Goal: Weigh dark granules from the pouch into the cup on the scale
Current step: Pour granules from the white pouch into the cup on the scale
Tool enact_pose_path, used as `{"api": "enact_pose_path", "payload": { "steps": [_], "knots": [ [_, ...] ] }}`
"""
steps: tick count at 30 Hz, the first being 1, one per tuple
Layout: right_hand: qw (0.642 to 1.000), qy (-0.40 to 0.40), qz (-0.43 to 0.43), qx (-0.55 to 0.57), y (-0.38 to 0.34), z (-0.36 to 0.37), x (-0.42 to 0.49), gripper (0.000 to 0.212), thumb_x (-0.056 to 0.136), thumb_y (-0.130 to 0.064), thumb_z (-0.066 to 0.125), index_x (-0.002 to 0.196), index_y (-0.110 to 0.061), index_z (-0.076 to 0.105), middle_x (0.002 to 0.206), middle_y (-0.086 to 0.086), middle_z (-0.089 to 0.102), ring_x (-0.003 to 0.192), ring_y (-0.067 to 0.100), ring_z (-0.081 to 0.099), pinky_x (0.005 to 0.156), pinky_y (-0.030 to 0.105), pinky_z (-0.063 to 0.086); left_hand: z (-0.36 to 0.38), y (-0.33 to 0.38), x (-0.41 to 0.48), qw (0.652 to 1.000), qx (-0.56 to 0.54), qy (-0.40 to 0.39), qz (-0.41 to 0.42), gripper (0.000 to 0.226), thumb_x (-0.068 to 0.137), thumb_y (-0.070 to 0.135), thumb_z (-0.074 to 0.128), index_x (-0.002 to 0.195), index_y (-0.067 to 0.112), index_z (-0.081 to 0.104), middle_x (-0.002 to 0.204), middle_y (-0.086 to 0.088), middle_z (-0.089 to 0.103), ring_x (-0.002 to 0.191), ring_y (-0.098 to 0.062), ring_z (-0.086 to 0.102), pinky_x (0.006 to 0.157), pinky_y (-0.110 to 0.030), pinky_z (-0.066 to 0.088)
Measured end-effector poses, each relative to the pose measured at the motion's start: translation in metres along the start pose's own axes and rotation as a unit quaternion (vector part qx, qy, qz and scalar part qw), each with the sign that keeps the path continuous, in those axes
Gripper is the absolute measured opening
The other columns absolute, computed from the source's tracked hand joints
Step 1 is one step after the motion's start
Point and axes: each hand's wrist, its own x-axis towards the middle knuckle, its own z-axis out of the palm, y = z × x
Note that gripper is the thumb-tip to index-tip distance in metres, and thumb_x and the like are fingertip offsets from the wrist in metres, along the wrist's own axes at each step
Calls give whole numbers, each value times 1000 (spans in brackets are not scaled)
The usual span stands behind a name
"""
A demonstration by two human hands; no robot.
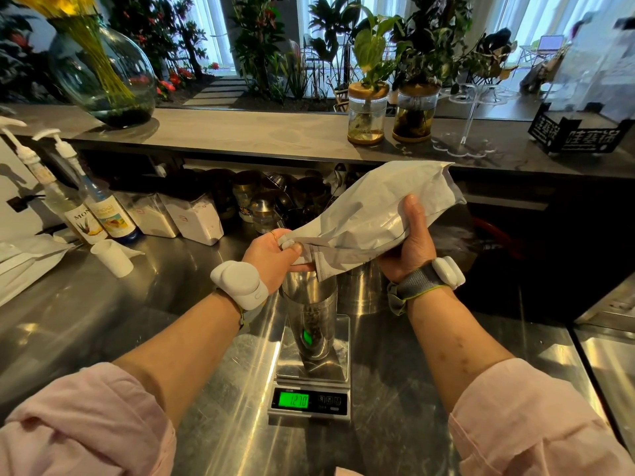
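Observation:
A silver-grey pouch (374, 214) is tilted with its open mouth down over a tall metal cup (311, 324). My left hand (275, 255) pinches the pouch's mouth right above the cup's rim. My right hand (409, 242) grips the pouch's body from below, holding its far end up. Dark granules lie inside the cup. The cup stands on a digital scale (311, 400) whose green display is lit with digits.
The steel counter (103, 321) holds syrup pump bottles (99, 211), a small white cup (113, 257), white containers (199, 218) and metal jars (261, 201) at the back. A raised ledge (257, 135) carries a glass vase (103, 70) and plant jars (366, 111).

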Motion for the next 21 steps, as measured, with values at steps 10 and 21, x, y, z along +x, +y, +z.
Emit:
{"api": "enact_pose_path", "payload": {
  "steps": [10, 21],
  "knots": [
    [1000, 1, 3, 4, 0, 1, 0, 113, 39, -44, 90, 140, -24, 43, 135, 14, 57, 120, 37, 56, 97, 61, 43, -4, -3, 0, 997, 67, 19, 20, 26, 89, 8, 53, 80, 32, 60, 85, 3, 65, 88, -17, 62, 87, -33, 50],
    [1000, 10, 6, 0, -2, 3, -1, 115, 36, -44, 91, 139, -25, 44, 128, 12, 62, 113, 34, 61, 85, 55, 53, -3, 0, -2, 999, 49, 13, 21, 28, 89, 6, 51, 79, 30, 60, 82, 4, 64, 83, -14, 61, 91, -37, 50]
  ]
}}
